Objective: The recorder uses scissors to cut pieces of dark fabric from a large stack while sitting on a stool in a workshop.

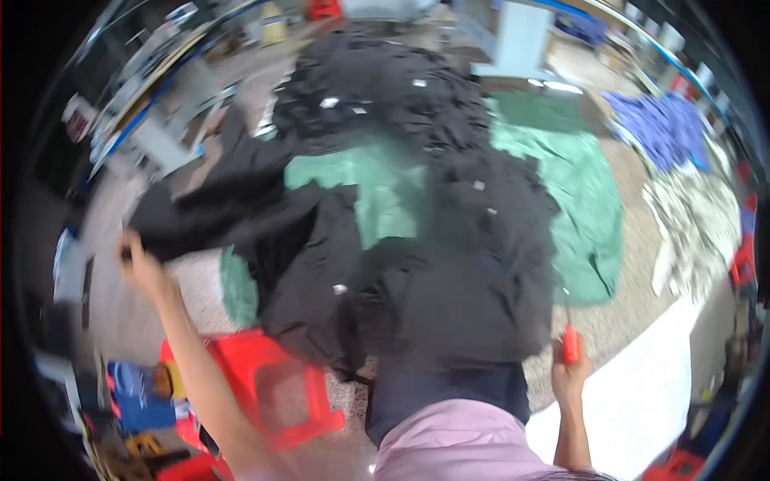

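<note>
Blk cloth out left, L hand clamped on its end.
Looks soft, floppy, prob. light; I'd grip the edge w/ slack bunched. R hand closed round red-handled tool.

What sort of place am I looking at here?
Probably a garment workshop, though nothing settles it: black cloth lies heaped over green sheeting, with purple cloth and pale cloth piled off to the right.
</note>
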`<state>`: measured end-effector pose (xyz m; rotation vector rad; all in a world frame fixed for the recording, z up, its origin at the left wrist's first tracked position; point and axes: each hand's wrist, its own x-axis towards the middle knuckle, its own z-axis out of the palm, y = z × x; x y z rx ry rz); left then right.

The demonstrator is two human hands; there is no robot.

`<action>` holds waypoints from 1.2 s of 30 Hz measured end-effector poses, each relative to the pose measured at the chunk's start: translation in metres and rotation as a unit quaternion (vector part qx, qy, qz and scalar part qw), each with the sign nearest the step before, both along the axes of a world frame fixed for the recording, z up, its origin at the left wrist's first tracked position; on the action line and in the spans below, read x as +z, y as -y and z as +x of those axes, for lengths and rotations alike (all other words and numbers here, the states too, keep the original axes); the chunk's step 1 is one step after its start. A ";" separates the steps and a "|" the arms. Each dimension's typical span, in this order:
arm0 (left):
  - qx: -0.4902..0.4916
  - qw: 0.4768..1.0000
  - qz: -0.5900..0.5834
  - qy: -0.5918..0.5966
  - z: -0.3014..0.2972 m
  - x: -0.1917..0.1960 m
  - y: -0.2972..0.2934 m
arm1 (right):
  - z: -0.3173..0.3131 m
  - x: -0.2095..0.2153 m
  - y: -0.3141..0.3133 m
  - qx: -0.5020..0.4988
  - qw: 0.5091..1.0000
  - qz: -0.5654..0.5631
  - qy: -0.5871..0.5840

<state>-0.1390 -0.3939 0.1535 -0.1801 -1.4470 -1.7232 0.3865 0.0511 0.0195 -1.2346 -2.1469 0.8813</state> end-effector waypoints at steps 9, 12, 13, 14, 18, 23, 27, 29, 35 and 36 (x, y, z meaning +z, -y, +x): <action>-0.016 0.873 -0.484 0.048 0.219 -0.165 -0.168 | 0.001 -0.002 0.012 0.020 0.999 -0.004 0.026; -0.250 0.815 -0.521 0.045 0.264 -0.155 -0.231 | 0.007 -0.018 0.017 0.006 0.999 0.030 -0.024; -0.306 0.786 -0.532 0.071 0.267 -0.160 -0.239 | 0.008 -0.021 0.021 -0.005 0.999 0.024 -0.021; -0.258 0.791 -0.553 0.037 0.273 -0.164 -0.246 | 0.011 -0.026 0.026 0.007 1.000 0.023 -0.012; -0.170 0.805 -0.566 -0.042 0.276 -0.185 -0.257 | 0.025 -0.046 0.037 -0.009 0.999 -0.016 0.044; -0.160 0.804 -0.571 -0.047 0.278 -0.195 -0.240 | 0.014 -0.077 0.029 -0.020 0.997 0.007 -0.080; -0.138 0.820 -0.551 -0.075 0.280 -0.221 -0.227 | -0.017 -0.086 0.022 0.024 0.990 0.049 -0.132; -0.115 0.902 -0.416 0.021 0.330 -0.176 -0.237 | -0.015 -0.095 0.013 0.036 0.990 0.051 -0.129; -0.100 0.906 -0.409 0.050 0.285 -0.193 -0.210 | -0.024 -0.106 -0.013 0.058 0.994 -0.037 -0.089; -0.119 0.900 -0.416 0.050 0.285 -0.189 -0.217 | -0.014 -0.108 -0.017 0.069 0.991 -0.065 -0.091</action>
